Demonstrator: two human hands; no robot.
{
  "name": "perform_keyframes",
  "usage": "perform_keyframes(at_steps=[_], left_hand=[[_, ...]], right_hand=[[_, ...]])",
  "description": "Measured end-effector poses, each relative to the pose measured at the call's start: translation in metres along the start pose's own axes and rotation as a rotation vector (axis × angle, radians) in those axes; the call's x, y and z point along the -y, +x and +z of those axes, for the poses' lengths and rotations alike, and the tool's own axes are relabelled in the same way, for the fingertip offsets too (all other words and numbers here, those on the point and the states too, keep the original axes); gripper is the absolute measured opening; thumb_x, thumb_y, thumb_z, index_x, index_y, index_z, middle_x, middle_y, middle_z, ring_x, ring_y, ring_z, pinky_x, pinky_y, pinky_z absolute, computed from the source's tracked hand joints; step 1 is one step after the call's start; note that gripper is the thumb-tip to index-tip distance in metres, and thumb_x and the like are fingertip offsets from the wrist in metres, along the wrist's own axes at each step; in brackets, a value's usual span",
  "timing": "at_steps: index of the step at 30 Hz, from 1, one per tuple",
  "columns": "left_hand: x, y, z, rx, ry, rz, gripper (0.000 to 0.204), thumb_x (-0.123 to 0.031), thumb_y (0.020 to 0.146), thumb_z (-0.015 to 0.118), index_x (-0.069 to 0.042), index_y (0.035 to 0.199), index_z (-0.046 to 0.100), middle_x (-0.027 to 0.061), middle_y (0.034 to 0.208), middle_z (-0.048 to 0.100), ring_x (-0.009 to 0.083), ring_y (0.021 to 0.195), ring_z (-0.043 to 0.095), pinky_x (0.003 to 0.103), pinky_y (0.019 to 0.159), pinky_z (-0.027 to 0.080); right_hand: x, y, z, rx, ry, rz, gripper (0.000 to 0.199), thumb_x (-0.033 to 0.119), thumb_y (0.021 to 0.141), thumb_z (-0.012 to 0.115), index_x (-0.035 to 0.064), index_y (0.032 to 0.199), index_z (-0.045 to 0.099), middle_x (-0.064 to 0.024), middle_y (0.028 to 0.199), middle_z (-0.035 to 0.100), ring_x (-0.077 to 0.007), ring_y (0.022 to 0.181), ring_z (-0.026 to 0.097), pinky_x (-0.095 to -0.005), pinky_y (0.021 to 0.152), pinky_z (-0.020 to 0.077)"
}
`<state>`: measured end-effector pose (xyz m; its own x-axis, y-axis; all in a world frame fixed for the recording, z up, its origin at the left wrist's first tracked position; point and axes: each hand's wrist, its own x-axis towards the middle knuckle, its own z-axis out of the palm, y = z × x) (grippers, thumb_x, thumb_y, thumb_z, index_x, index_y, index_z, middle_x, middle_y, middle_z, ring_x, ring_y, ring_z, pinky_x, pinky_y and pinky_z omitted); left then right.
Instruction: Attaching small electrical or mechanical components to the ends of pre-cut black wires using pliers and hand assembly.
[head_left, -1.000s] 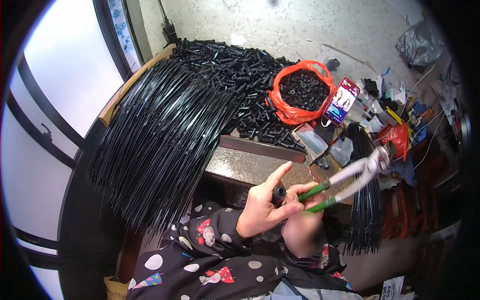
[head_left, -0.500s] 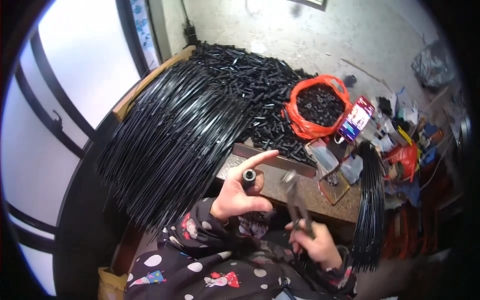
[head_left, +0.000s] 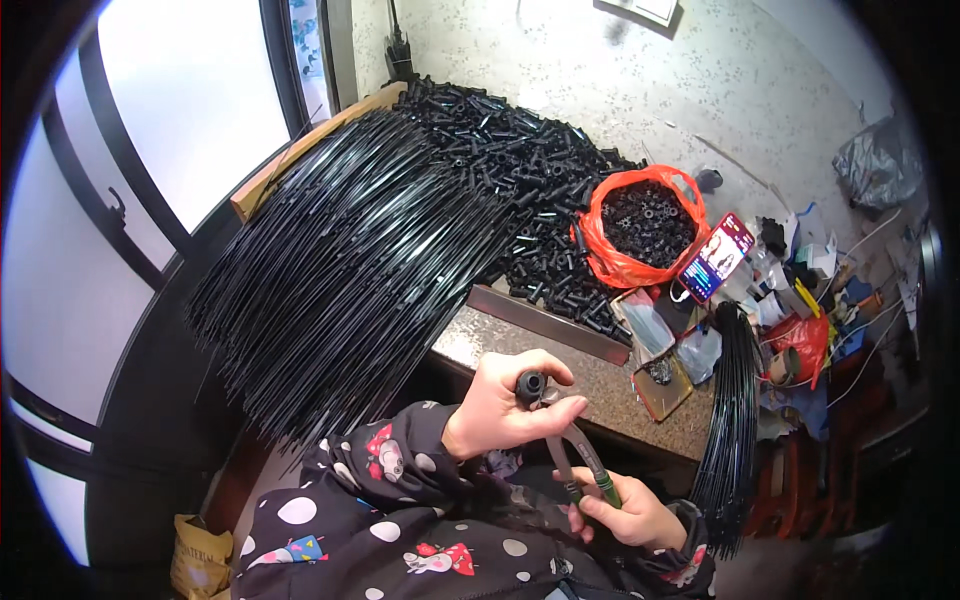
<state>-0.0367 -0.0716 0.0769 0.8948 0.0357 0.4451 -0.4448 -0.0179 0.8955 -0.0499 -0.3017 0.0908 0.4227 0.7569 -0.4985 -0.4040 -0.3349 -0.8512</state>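
Note:
My left hand (head_left: 495,410) is closed around a short black tube (head_left: 530,386), its round open end turned up toward me. The handles of a pair of pliers (head_left: 588,455), grey with green lower parts, sit in the grip of my right hand (head_left: 636,514). The handles are spread apart. The jaws reach the tube beside my left thumb and are partly hidden by it, so I cannot tell whether they bite on it. Both hands are in front of my body, at the near edge of the speckled tabletop (head_left: 490,340).
Long thin black rods (head_left: 330,270) lie heaped at the left, with a pile of short black tubes (head_left: 500,140) behind. A metal bar (head_left: 550,323) borders the tubes. A red plastic bag (head_left: 625,270) holds small black parts beside a phone (head_left: 717,258). A rod bundle (head_left: 732,430) hangs at right.
The pliers have come up and left to the tube in my left hand. My left hand has moved slightly right and down, and its spread finger and thumb have drawn in.

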Motion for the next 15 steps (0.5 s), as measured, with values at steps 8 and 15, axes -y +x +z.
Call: perform_keyframes(at_steps=[8,15], left_hand=[[0.018,-0.003,-0.002,-0.048,0.093,0.062,0.023,-0.014,0.072,0.072,0.001,0.081,0.058,-0.0025,0.057,0.053,0.0000,0.053,0.045,0.017,0.047,0.037],[-0.010,-0.003,-0.006,-0.068,-0.113,0.057,0.038,-0.009,0.064,0.076,0.003,0.095,0.057,-0.0052,0.065,0.052,0.0000,0.054,0.040,0.016,0.049,0.031]], right_hand=[[0.002,0.004,0.018,-0.405,-0.696,-0.232,0.043,0.005,0.085,0.049,0.0033,0.127,0.040,-0.0109,0.079,0.060,-0.0129,0.068,0.059,-0.0260,0.064,0.0471],[-0.014,0.024,0.029,-0.473,-0.610,-0.564,0.048,0.001,0.083,0.050,0.0013,0.130,0.038,-0.0140,0.089,0.060,-0.0191,0.073,0.060,-0.0267,0.067,0.0469]])
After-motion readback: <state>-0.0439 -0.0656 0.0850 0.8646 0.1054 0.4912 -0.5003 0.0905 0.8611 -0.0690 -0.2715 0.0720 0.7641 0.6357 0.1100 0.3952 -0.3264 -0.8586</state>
